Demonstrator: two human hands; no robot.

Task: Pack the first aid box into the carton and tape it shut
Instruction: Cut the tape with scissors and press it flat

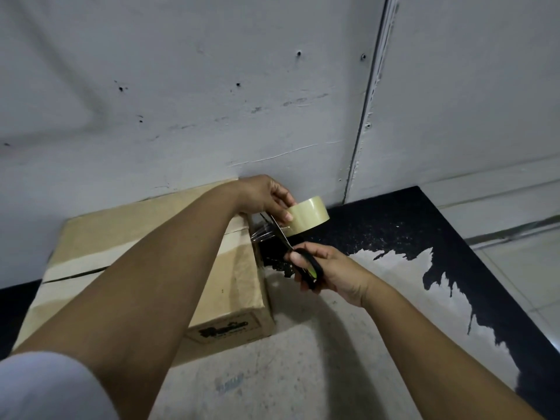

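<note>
A brown cardboard carton (100,237) lies on the table with its flaps folded down and clear tape along the seam. My left hand (263,197) reaches over it and holds a roll of clear tape (309,216) just past the carton's right end. A stretch of tape runs from the roll down to the carton's edge. My right hand (327,271) grips black scissors (300,256), whose blades point up at that stretch of tape. The first aid box is not visible.
The table top (303,359) is worn grey with black patches at the right (424,225). A grey wall (212,101) stands right behind the carton. The table's right edge drops to a tiled floor (530,268).
</note>
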